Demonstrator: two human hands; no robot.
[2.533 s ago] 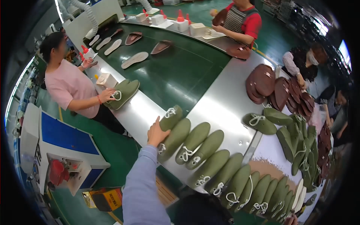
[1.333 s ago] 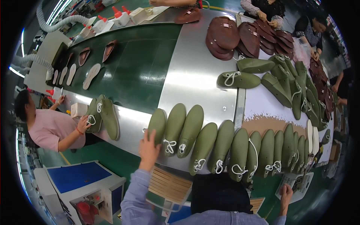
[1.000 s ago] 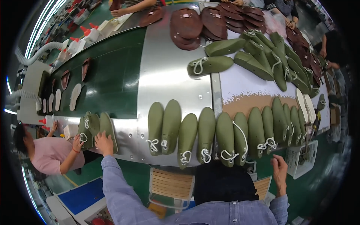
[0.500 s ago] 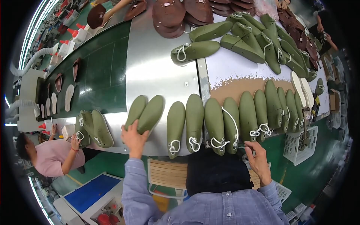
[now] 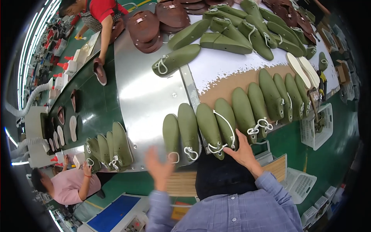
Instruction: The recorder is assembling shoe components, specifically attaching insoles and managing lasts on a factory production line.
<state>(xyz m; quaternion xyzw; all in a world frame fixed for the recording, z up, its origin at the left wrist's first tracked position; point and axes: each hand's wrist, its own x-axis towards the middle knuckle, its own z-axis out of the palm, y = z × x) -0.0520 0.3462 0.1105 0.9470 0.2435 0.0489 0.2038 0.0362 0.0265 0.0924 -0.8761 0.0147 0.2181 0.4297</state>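
Observation:
Green shoe lasts with white cords at their heels stand in a row along the table edge in front of me. My right hand [image 5: 245, 154] has thumb and fingers around the heel end of one shoe last [image 5: 225, 120] in the row. My left hand [image 5: 159, 168], blurred by motion, holds nothing, thumb apart from the fingers. It is just left of the heel of the row's leftmost last [image 5: 171, 133]. Farther left, a taller green last [image 5: 122, 143] stands beside several others at the table edge.
More green lasts [image 5: 228, 42] lie heaped at the back beside stacked brown leather pieces [image 5: 143, 27]. Pale insoles [image 5: 299, 71] lie at the right. A person in pink [image 5: 73, 181] handles lasts at left; another in red [image 5: 104, 15] reaches to a brown shoe [image 5: 99, 72].
The pair my left hand gripped now stands farther left with the other lasts; that hand has let go and moved right. My right hand has moved left onto a last. The view has shifted.

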